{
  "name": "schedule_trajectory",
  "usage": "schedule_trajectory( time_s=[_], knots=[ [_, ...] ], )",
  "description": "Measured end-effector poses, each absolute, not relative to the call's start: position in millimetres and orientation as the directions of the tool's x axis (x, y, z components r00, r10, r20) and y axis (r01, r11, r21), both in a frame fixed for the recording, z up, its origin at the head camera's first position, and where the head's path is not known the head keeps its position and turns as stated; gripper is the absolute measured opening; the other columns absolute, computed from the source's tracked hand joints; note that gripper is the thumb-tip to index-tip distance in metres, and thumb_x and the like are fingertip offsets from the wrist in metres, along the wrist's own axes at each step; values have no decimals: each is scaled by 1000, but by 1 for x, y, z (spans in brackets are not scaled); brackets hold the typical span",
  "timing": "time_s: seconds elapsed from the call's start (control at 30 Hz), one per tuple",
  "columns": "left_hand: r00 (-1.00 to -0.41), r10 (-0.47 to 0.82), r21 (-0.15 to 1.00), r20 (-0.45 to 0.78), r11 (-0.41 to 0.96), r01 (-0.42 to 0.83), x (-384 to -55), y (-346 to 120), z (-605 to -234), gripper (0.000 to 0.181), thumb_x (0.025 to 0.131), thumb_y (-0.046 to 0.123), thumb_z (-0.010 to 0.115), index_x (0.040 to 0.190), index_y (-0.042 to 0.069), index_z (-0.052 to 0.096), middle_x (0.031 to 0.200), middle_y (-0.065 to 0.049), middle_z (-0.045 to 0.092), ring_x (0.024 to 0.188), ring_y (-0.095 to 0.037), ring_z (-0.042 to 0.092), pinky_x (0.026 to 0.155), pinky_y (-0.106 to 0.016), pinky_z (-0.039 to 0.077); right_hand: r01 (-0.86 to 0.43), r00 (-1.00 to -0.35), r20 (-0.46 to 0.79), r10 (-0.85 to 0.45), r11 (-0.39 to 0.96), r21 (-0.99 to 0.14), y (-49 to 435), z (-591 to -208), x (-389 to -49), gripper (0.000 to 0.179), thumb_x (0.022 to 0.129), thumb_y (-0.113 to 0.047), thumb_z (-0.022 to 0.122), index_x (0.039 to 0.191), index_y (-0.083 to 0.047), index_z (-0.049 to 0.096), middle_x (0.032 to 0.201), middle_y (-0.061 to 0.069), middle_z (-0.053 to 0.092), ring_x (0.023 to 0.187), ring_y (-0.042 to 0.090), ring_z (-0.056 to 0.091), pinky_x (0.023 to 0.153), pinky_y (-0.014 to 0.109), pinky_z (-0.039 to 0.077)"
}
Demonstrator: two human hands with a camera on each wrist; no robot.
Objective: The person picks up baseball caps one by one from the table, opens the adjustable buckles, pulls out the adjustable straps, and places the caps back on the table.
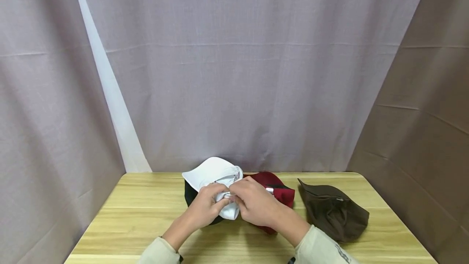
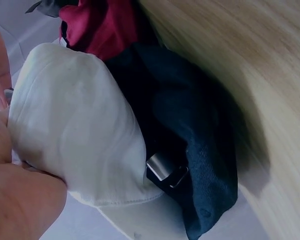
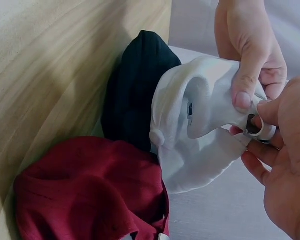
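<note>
My left hand (image 1: 206, 208) and right hand (image 1: 253, 203) both pinch the white cap (image 1: 216, 175) at its rear strap buckle (image 3: 257, 128), crown lying beyond my fingertips.

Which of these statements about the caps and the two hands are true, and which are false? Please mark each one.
1. Both hands hold the white cap. True: the left hand and the right hand grip it at its back strap.
2. The brown cap lies under the white cap. False: it lies apart, on the right side of the table.
3. A dark cap lies beneath the white cap. True.
4. The red cap is on a person's head. False: it lies on the table beside the dark cap.
5. The fingers of the left hand are straight and touch nothing. False: they pinch the white cap.
</note>
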State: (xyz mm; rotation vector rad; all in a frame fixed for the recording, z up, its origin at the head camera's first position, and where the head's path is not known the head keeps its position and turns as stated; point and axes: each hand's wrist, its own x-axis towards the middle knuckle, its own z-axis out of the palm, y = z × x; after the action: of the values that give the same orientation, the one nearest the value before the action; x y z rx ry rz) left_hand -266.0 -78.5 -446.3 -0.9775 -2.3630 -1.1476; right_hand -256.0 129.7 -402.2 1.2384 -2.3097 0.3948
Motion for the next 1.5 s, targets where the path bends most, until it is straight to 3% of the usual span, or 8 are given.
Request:
schedule_trajectory(
  time_s=[0.13,0.43,0.87,1.07,1.3,1.5],
  knots=[
    [-712,421,579,562,415,702,-266,-77,-444,13,93,7,77,95,19,75,93,3,76,86,-3,62,78,-24,52,-824,-487,556,-673,565,-38,129,-401,-255,27,98,-16,74,79,-18,55,70,-10,52,77,7,61,89,33,52],
    [-731,379,577,568,450,681,-265,-72,-443,13,90,5,77,97,16,77,96,0,79,88,-7,67,79,-26,54,-725,-592,541,-598,688,-34,119,-401,-249,27,100,-29,73,79,-21,57,71,-12,55,71,5,53,89,36,51],
    [-730,385,567,565,462,682,-266,-71,-442,10,92,8,78,94,17,75,93,2,78,87,-6,65,79,-26,52,-702,-577,575,-581,712,15,114,-405,-249,24,97,-19,74,79,-20,58,71,-10,59,73,8,62,90,34,51],
    [-725,403,565,558,455,688,-265,-72,-443,11,92,7,77,94,18,75,93,2,77,87,-5,64,79,-26,53,-703,-593,564,-574,711,-16,114,-404,-246,26,95,-17,75,77,-20,57,69,-11,59,72,7,62,90,34,50],
    [-718,415,576,558,430,696,-267,-73,-442,12,93,7,78,95,19,75,92,2,76,84,-3,61,74,-23,50,-721,-606,559,-566,688,-86,117,-399,-247,34,92,-13,78,72,-20,51,62,-13,46,64,2,49,91,36,49],
    [-716,419,578,559,423,698,-267,-76,-442,13,92,8,79,99,19,77,98,2,79,88,-3,65,77,-24,53,-749,-606,535,-588,649,-135,120,-397,-249,32,94,-10,77,74,-19,53,65,-14,47,70,2,54,96,37,49]
  ],
)
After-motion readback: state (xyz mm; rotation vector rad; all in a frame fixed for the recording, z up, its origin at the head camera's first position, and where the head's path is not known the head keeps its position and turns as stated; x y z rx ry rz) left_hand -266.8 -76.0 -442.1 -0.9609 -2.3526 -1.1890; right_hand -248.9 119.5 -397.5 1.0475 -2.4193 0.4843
